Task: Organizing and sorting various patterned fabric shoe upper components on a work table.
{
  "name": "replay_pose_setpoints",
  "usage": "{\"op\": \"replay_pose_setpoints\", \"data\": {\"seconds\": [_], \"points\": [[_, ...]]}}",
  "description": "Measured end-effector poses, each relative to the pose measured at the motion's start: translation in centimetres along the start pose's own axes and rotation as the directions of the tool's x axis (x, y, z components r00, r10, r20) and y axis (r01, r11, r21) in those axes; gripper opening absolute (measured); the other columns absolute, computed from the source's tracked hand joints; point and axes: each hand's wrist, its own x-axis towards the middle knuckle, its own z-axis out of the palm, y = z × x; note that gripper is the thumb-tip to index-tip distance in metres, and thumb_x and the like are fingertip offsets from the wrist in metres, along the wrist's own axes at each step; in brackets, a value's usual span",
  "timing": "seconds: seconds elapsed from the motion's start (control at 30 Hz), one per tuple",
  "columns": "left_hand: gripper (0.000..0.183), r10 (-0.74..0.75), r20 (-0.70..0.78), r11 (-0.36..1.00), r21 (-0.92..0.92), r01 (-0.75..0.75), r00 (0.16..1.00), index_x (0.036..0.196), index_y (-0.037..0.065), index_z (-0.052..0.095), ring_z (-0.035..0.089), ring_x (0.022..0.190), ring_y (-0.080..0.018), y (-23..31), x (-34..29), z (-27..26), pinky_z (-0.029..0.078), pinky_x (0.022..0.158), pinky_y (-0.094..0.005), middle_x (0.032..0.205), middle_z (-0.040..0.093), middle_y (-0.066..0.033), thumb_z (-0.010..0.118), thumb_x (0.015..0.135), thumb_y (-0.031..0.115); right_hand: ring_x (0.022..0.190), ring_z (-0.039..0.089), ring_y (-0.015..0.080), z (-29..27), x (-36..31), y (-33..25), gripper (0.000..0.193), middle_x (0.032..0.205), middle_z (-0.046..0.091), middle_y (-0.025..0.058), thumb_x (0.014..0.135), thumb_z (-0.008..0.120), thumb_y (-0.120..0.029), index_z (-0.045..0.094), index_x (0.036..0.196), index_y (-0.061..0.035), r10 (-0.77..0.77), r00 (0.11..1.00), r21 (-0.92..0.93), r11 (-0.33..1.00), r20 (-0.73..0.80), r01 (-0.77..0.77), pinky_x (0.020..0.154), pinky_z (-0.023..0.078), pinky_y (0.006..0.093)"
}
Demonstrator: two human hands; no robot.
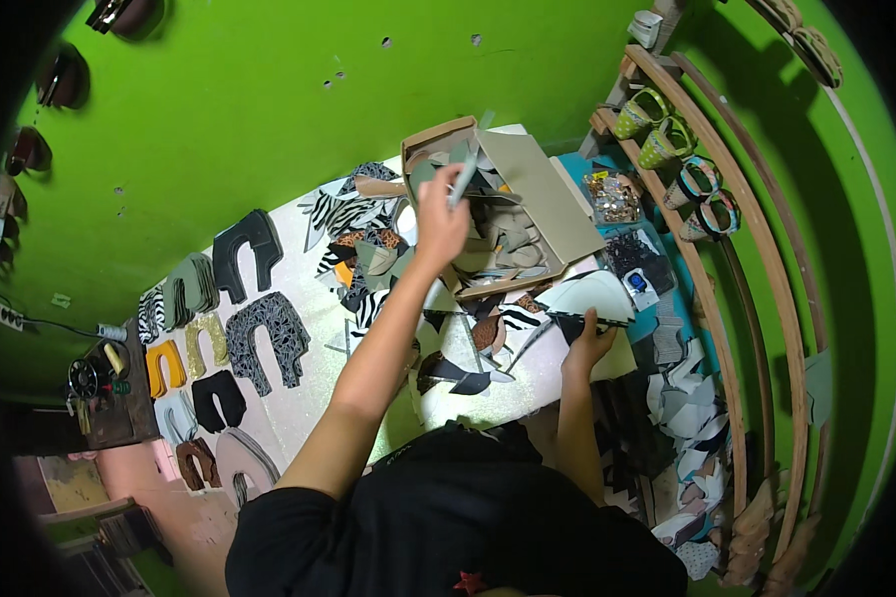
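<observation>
My left hand [442, 221] is raised over an open cardboard box [508, 282], its fingers closed on a thin pale grey-green cut piece [464, 175] that is slightly blurred. Inside the box lie many loose cut pieces [513, 234] in olive, grey and tan. To the right, my right hand [589, 350] grips the near edge of a stack of curved cut pieces [582, 296], white on top with dark layers below. Patterned scraps [368, 259] in zebra, leopard and black are heaped left of the box, and more lie between my forearms.
U-shaped cut pieces [262, 333] lie in piles along the table's left side. Right of the box are clear containers of small metal parts [612, 196] and dark bits [639, 254]. A wooden rack [712, 129] with small patterned shoes stands at right. Offcuts [689, 403] are piled below it.
</observation>
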Motion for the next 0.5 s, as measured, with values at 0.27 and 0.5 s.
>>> {"op": "replay_pose_setpoints", "data": {"seconds": [0.27, 0.5], "points": [[0.022, -0.428, -0.100, 0.708, -0.655, 0.264, 0.898, 0.106, -0.002, 0.047, 0.061, 0.075, -0.0177, -4.0, -4.8, -12.6, 0.052, 0.066, -0.0289, 0.094, 0.061, -0.0120, 0.046, 0.090, 0.013, 0.102, 0.048, 0.0206, 6.1, 2.3, -3.6, 0.043, 0.116, 0.047, 0.0155, 0.082, 0.055, -0.003, 0.036, 0.119, 0.0057, -0.223, 0.962, 0.170, 0.966, 0.157, 0.196, 0.089, 0.037, 0.0302], [0.018, -0.738, -0.054, 0.603, -0.499, 0.622, 0.673, 0.095, -0.002, 0.051, 0.060, 0.057, -0.0189, -7.2, -15.1, -17.1, 0.052, 0.051, -0.0291, 0.080, 0.062, -0.0117, 0.058, 0.081, 0.007, 0.093, 0.051, 0.0218, 13.0, 4.2, -7.0, 0.044, 0.103, 0.050, 0.0175, 0.078, 0.061, -0.010, 0.039, 0.112, 0.0057, -0.411, 0.803, -0.075, 0.871, 0.431, 0.486, 0.082, 0.040, 0.0324]]}}
